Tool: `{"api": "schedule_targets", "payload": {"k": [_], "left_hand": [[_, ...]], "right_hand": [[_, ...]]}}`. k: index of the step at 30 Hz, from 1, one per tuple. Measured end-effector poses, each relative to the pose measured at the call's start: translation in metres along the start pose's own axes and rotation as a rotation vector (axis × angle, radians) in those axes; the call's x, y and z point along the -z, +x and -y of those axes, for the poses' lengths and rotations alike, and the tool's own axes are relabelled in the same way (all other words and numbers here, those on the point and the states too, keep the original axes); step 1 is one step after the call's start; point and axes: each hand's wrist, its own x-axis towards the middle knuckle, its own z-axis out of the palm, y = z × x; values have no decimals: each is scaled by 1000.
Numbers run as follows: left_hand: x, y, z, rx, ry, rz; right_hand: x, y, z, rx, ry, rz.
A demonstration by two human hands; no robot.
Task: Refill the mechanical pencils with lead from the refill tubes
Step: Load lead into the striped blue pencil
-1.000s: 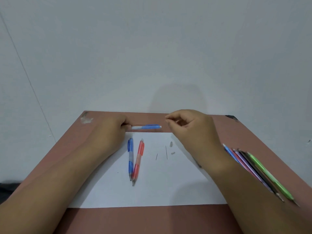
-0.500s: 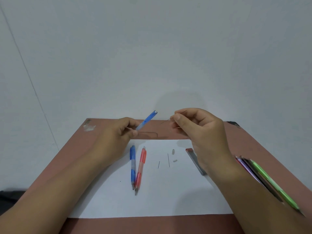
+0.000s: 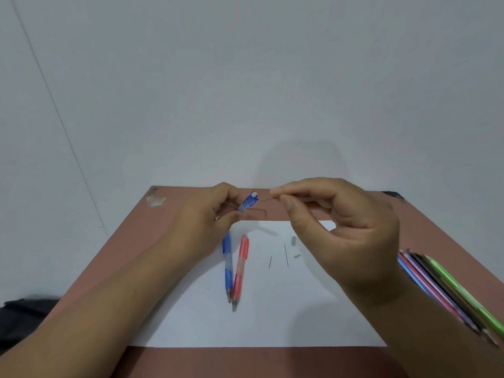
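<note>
Head view: left hand (image 3: 207, 222) grips a blue mechanical pencil (image 3: 247, 202) between thumb and fingers, its open top end tilted up toward the right. Right hand (image 3: 341, 227) pinches a thin lead (image 3: 268, 198) between thumb and forefinger, tip just beside the pencil's top, above the table (image 3: 109, 268). Blue and red pencils (image 3: 240, 266) lie on white paper (image 3: 272, 317).

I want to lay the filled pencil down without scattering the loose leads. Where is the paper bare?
Bare patches: the near strip of the paper below the pencil tips, and its left part beside the blue pencil. Crowded: the middle, where the blue and red pencil lie beside two loose leads and small caps; the right table edge holds a pencil row.
</note>
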Motion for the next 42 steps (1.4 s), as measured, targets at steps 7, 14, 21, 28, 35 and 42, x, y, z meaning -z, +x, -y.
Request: {"api": "schedule_targets", "payload": {"k": [7,14,21,28,35,42], "left_hand": [[0,1,1,-87,12,-32],[-3,3,13,-101,29,-28],[-4,3,15,-123,28,-21],[-3,3,13,-84,-10,8],[-3,3,13,-96,11,-2],[-2,3,11,-105,44,-3]], "right_hand": [[-1,-1,0,85,-80,43],[-1,-3,-2,92,-82,66],[-2,-4,-3,91,-63,88],[-2,-4,-3,96,-61,90],[-2,-4,-4,76,-67,117],[-3,-4,-7,123,-141,127]]}}
